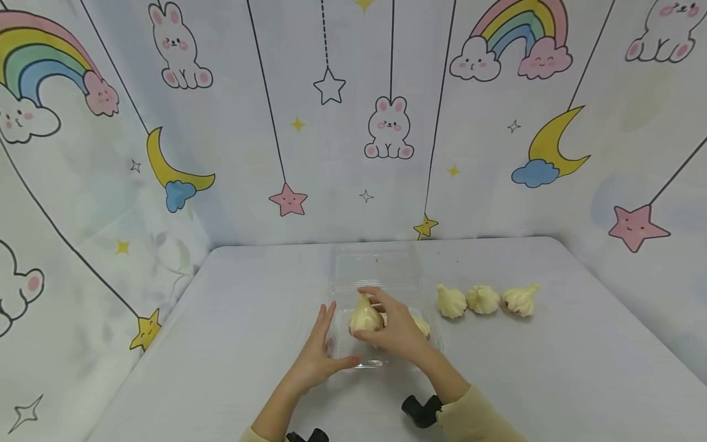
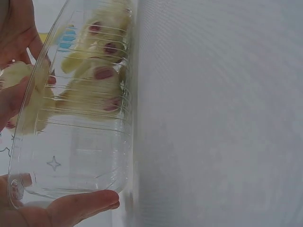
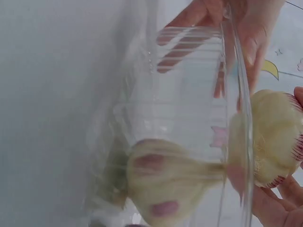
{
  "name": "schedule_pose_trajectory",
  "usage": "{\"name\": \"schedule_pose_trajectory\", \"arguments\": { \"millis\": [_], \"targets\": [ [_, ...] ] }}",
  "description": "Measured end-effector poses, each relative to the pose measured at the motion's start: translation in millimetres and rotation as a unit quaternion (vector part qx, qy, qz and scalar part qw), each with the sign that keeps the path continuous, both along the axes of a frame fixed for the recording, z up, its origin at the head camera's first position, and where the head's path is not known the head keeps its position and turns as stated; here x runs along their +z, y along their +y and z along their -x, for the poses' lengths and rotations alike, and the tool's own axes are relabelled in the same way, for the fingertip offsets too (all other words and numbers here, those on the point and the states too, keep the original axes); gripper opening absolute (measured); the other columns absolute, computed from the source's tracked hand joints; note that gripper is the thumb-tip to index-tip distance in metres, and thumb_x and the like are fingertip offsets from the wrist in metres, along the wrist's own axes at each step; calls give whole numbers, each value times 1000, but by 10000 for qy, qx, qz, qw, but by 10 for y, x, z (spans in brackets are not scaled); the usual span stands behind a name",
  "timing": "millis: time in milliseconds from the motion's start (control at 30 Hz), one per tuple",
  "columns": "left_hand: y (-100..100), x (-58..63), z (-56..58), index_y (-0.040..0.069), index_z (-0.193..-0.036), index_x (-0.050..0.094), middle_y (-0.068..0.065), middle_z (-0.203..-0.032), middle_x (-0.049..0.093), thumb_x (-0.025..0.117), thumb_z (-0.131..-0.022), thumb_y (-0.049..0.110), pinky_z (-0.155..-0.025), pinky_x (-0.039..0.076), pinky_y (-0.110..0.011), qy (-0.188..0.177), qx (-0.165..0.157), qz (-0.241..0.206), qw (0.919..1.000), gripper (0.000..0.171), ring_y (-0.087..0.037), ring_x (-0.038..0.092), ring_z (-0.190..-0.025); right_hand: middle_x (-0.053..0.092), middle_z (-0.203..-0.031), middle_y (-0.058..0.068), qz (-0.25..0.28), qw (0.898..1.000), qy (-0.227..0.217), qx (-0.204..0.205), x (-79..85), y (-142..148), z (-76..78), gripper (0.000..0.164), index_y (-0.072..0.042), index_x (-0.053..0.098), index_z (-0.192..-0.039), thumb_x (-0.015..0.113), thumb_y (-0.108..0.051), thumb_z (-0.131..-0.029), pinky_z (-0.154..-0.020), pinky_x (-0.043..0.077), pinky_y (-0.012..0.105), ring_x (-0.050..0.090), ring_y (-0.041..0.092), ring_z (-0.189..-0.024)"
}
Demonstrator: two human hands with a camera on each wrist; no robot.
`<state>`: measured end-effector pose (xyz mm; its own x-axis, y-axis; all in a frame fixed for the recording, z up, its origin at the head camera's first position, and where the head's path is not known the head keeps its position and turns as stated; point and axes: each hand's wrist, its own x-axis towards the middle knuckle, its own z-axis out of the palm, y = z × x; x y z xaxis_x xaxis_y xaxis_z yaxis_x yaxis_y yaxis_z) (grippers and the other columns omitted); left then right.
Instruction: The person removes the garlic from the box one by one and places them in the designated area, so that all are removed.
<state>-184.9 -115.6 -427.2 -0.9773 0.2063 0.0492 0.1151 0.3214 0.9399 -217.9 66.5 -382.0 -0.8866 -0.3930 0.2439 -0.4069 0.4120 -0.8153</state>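
Observation:
My right hand (image 1: 402, 332) pinches a pale garlic bulb (image 1: 364, 315) between thumb and fingers, its stem pointing up, over a clear plastic box (image 1: 371, 363). Through the wall of the box in the left wrist view, several garlic bulbs (image 2: 94, 87) with purple-red marks lie at one end. From the head, one bulb (image 1: 422, 327) shows inside on the right, partly covered by my right hand. My left hand (image 1: 316, 362) is spread against the box's left side, fingers straight, its thumb along the near edge.
The clear lid (image 1: 375, 267) lies opened back behind the box. Right of the box, three garlic bulbs (image 1: 483, 299) stand in a row on the white tabletop (image 1: 265, 288). Patterned cloth (image 1: 232, 135) rises behind the table. Black wrist devices (image 1: 422, 410) sit near both sleeves.

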Motion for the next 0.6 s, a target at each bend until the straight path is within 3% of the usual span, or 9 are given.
{"name": "schedule_pose_trajectory", "arguments": {
  "millis": [367,600],
  "targets": [
    [6,18,-21,21,-148,9,-19,-151,-9,82,-66,17,-101,26,-58,3,83,90,9999,110,-46,2,-134,56,-118,12,19,9987,-44,-507,105,265,-15,70,-27,48,-128,81,-13,-68,-68,54,32,55,34,-107],
    [8,6,-12,20,-148,9,-20,-150,-11,82,-66,15,-102,25,-58,17,53,57,10000,110,-45,1,-134,51,-124,14,50,9982,-104,-584,129,502,-3,71,-28,45,-130,80,-15,-70,-67,52,28,50,36,-112]
  ]
}}
